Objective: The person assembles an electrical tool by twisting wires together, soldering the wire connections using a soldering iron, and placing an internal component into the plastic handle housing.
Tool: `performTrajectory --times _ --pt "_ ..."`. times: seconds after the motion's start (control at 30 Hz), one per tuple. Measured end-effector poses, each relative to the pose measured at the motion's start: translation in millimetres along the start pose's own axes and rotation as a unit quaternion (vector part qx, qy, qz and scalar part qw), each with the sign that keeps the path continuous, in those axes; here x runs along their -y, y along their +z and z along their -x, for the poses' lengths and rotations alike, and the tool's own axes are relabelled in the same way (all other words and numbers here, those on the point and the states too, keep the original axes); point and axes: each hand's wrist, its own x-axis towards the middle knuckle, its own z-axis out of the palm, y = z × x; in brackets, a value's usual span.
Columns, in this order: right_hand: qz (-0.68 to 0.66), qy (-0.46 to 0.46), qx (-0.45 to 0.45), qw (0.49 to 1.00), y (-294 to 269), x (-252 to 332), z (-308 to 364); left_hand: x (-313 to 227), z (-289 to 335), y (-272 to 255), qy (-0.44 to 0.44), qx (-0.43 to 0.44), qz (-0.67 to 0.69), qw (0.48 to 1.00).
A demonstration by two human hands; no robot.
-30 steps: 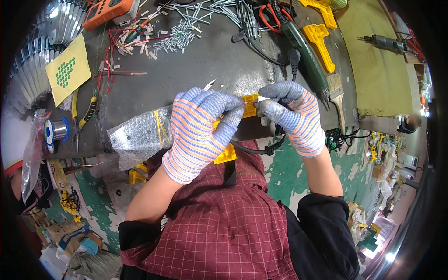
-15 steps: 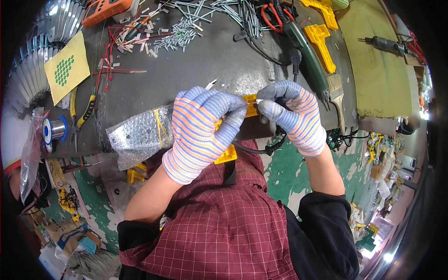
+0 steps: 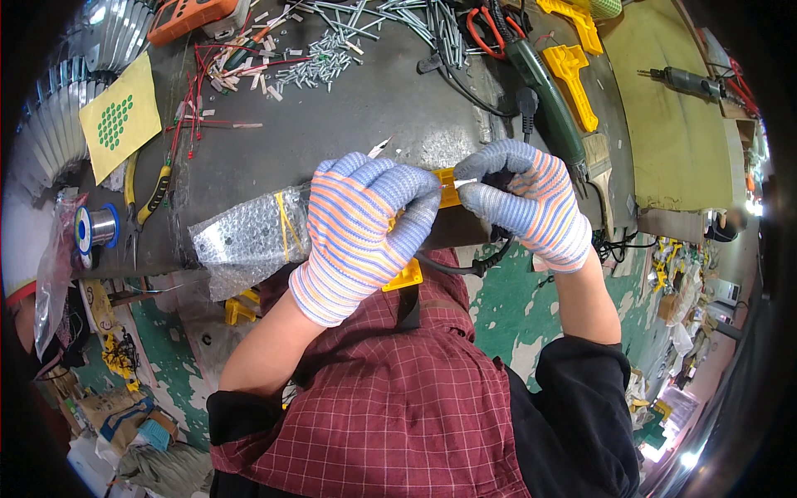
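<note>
Both my hands wear striped knit gloves with blue-grey fingers. My left hand (image 3: 365,224) is closed around a yellow plastic part (image 3: 449,189) at the table's front edge, its thumb and index finger pressed together. Much of the part is hidden behind that hand; its lower end shows beneath the palm. My right hand (image 3: 527,199) pinches a small white piece (image 3: 463,183) between thumb and index finger, right over the yellow part. What the white piece connects to is too small to tell. A bubble-wrap pouch (image 3: 249,236) with a yellow band lies beside my left hand.
Pliers (image 3: 154,195) and a solder spool (image 3: 98,228) lie at left. Screws (image 3: 320,66) and red wires (image 3: 198,100) are scattered at the back. A green power tool (image 3: 544,100), yellow plastic parts (image 3: 569,79) and a brush (image 3: 598,174) lie at right.
My right hand has shifted slightly to the right, and more of the white piece shows at its fingertips. The left hand stays almost in place on the yellow part.
</note>
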Motion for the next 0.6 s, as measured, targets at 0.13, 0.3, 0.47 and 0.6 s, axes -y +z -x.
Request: performTrajectory --times 0.13,0.3,0.47,0.6 --pt "0.006 -0.017 0.006 1.0 2 -5 -3 1 0 2 0.003 0.002 -0.003 1.0" --pt "0.067 -0.123 0.016 0.99 1 -7 -9 4 1 1 0.017 0.012 0.008 1.0" --pt "0.033 -0.094 0.138 0.985 -1 -6 -22 4 5 -5 -0.075 0.041 0.101 0.991" --pt "0.088 -0.129 0.193 0.969 -1 0 -29 8 4 -11 -0.053 0.075 0.124 0.988"
